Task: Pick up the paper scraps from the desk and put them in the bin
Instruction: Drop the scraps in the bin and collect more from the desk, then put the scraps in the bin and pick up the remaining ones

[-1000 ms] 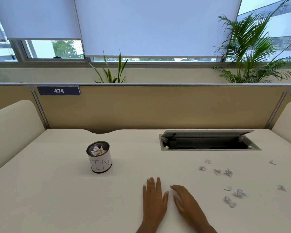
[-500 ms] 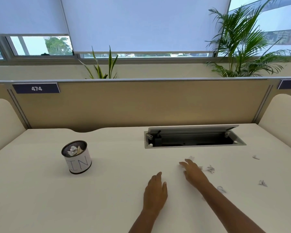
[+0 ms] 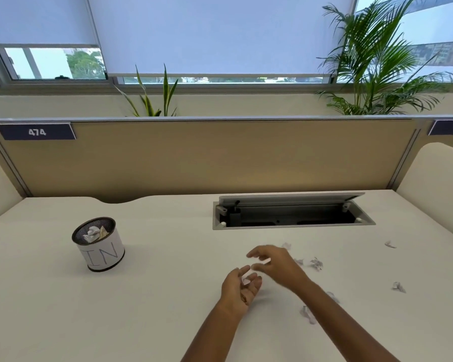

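A small mesh bin (image 3: 101,255) with a white paper label stands on the left of the desk, with crumpled paper inside. Several paper scraps lie on the right part of the desk, such as one (image 3: 316,264) just right of my hands, one (image 3: 308,313) beside my right forearm and one (image 3: 398,286) farther right. My left hand (image 3: 239,291) is turned palm up, and its loosely curled fingers cradle a small white scrap (image 3: 246,280). Just above it hovers my right hand (image 3: 275,262), blurred, with fingers spread and nothing clearly in them.
The cream desk (image 3: 168,296) has an open cable hatch (image 3: 293,214) set into it behind the scraps. A tan partition (image 3: 220,158) closes the back, and padded side panels flank the desk. Plants stand beyond the partition.
My left hand has turned palm up and now holds a scrap. My right hand came back from the scraps to just above the left palm.
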The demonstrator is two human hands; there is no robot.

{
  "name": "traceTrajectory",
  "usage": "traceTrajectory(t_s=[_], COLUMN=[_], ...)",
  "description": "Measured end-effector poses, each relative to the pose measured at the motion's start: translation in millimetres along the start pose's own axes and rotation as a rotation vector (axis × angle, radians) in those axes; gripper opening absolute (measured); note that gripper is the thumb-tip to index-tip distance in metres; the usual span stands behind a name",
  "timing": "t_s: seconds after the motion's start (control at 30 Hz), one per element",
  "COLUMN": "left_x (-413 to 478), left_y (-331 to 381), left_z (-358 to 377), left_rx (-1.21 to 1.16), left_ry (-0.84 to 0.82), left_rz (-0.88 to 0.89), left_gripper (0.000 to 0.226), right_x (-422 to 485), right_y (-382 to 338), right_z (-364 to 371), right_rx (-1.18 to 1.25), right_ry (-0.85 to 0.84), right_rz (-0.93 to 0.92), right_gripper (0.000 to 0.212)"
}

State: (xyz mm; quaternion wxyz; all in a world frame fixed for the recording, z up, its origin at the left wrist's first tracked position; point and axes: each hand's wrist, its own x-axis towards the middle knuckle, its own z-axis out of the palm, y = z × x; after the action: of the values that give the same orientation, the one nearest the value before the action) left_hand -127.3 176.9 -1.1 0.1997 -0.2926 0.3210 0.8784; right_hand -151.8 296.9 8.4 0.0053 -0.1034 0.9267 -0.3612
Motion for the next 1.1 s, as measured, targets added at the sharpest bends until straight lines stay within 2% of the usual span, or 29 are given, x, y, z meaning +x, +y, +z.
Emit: traceTrajectory(t_s=[0.13, 0.23, 0.3, 0.4, 0.5, 0.63, 0.73, 0.83, 0.9, 0.97, 1.03, 1.1], left_x=[-0.7, -1.1, -0.5, 0.6, -0.4, -2.0, -0.4, -4.4, -5.7, -6.2, -7.5, -8.4], left_y=[0.0, -0.7, -2.1, -4.9, -10.4, -22.1, -27.4, -28.5, -28.7, -27.2, -24.4, -21.0], left_z=[-2.2, -5.4, -5.3, -3.2, 3.2, 9.5, 10.5, 12.3, 11.3, 8.0, 4.1, -0.6], left_rx=[0.059, 0.086, 0.103, 0.114, 0.108, 0.073, 0.086, 0.112, 0.125, 0.15, 0.187, 0.234], left_ry=[0.046, 0.044, 0.032, 0.008, 0.002, -0.022, -0.024, -0.057, -0.034, -0.025, -0.018, 0.008], left_rz=[0.006, 0.024, 0.037, 0.048, 0.025, -0.003, 0.004, -0.007, -0.01, 0.016, 0.034, 0.05], left_gripper=[0.028, 0.026, 0.024, 0.029, 0.022, 0.025, 0.036, 0.028, 0.016, 0.02, 0.027, 0.031], right_x=[27.1, 36.6, 35.3, 26.4, 7.7, -25.9, -41.9, -43.0, -37.2, -30.5, -26.8, -24.6], right_y=[36.0, 61.1, 65.5, 59.0, 45.6, 18.8, 3.5, 4.6, 19.1, 37.6, 52.5, 60.5], right_z=[-17.7, -20.6, -18.1, -6.4, 7.6, 16.2, 18.6, 8.3, -4.1, -17.2, -27.6, -29.4], right_rx=[-0.211, -0.385, -0.486, -0.574, -0.466, -0.078, 0.027, 0.112, 0.052, -0.109, -0.198, -0.192], right_ry=[0.181, 0.088, 0.008, 0.013, 0.045, 0.137, 0.12, 0.166, 0.288, 0.33, 0.267, 0.184], right_rz=[0.156, 0.257, 0.273, 0.23, 0.192, 0.151, 0.061, 0.059, 0.111, 0.262, 0.451, 0.518], right_gripper=[0.027, 0.038, 0.036, 0.029, 0.026, 0.025, 0.026, 0.025, 0.026, 0.034, 0.043, 0.045])
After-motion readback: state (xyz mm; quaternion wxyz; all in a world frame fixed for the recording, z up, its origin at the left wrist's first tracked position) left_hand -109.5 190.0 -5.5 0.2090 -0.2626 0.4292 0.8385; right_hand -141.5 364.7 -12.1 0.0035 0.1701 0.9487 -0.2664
